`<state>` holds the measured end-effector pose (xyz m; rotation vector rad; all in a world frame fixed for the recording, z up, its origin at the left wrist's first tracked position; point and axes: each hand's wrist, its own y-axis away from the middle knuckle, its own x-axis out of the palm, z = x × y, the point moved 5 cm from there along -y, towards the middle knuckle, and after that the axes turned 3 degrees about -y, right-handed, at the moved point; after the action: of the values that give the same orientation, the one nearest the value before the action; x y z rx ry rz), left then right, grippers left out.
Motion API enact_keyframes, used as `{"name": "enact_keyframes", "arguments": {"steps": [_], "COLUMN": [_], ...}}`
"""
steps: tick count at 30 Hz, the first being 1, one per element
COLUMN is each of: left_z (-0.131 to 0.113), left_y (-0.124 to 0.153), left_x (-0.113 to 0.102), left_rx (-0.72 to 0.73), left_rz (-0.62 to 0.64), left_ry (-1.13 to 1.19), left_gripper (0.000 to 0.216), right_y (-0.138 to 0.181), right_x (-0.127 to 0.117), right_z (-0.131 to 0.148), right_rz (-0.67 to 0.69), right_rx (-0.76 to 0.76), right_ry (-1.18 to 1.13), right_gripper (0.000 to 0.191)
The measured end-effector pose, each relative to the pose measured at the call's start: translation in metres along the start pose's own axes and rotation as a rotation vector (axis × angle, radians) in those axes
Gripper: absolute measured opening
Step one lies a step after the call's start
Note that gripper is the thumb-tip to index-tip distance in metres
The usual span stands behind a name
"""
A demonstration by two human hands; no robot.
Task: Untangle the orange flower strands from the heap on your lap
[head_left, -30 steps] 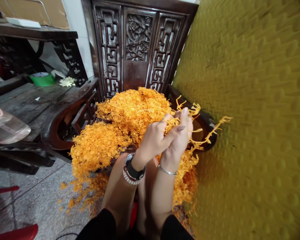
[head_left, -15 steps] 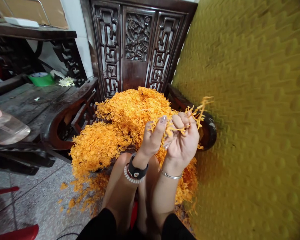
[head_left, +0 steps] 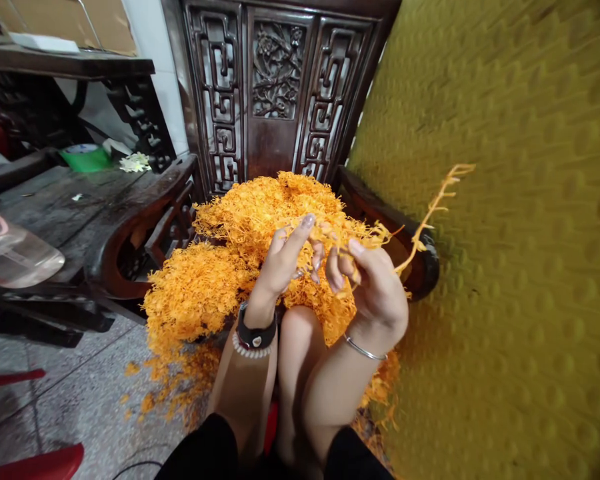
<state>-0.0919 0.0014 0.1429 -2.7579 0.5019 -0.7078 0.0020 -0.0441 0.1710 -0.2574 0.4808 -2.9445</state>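
Note:
A big heap of orange plastic sprigs [head_left: 230, 267] fills the seat of a dark carved wooden chair [head_left: 275, 87]. My left hand [head_left: 280, 260], with a watch and bead bracelet at the wrist, pinches a small tuft of sprigs with its fingers partly stretched. My right hand [head_left: 375, 293], with a thin bangle, is curled around an orange sprig [head_left: 430, 213] whose long stem sticks out up and to the right. Both hands hover just above the heap, close together, over my bare knees.
A yellow bumpy sheet [head_left: 505, 233] fills the whole right side. Left of the chair is a dark wooden table [head_left: 55, 200] with a green tape roll [head_left: 83, 157] and a clear plastic container [head_left: 10, 250]. Loose sprigs lie on the speckled floor [head_left: 80, 400].
My hands have drawn apart and lowered a little. The right hand has pulled one long sprig out to the right, and its stem now points up toward the yellow sheet.

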Motion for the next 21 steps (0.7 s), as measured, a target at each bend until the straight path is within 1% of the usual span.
{"name": "enact_keyframes", "arguments": {"steps": [3,5,7,9,10,12,15,17,19,21], "left_z": [-0.008,-0.019,-0.031,-0.039,-0.040,-0.039,-0.036,-0.032,-0.028,-0.024], "left_y": [0.004,0.008,0.012,0.016,0.017,0.018,0.015,0.011,0.006,0.002], "left_x": [-0.002,-0.003,-0.002,0.001,0.003,0.007,0.008,0.006,0.004,0.003], "left_rx": [-0.008,0.061,0.195,0.314,0.352,0.409,0.479,0.490,0.483,0.488], "left_rz": [0.101,0.146,0.139,0.122,0.125,0.118,0.030,-0.017,-0.016,0.015], "left_ry": [-0.120,-0.293,-0.569,-0.852,-0.961,-1.095,-1.189,-1.201,-1.172,-1.142], "left_gripper": [0.040,0.039,0.039,0.036,0.035,0.033,0.033,0.030,0.030,0.032], "right_y": [0.005,0.005,0.001,-0.003,-0.004,-0.005,-0.007,-0.010,-0.013,-0.017], "right_x": [0.001,0.000,-0.001,-0.002,-0.002,-0.003,-0.005,-0.008,-0.009,-0.010], "right_z": [-0.007,-0.010,-0.012,-0.013,-0.013,-0.014,-0.016,-0.017,-0.018,-0.022], "right_rz": [0.206,0.245,0.185,0.078,0.027,-0.051,-0.138,-0.211,-0.261,-0.283], "right_rx": [0.133,0.182,0.215,0.242,0.251,0.273,0.295,0.270,0.235,0.216], "right_ry": [0.175,0.314,0.410,0.461,0.477,0.495,0.508,0.564,0.636,0.688], "right_gripper": [0.045,0.045,0.044,0.040,0.038,0.035,0.032,0.030,0.029,0.028]}}
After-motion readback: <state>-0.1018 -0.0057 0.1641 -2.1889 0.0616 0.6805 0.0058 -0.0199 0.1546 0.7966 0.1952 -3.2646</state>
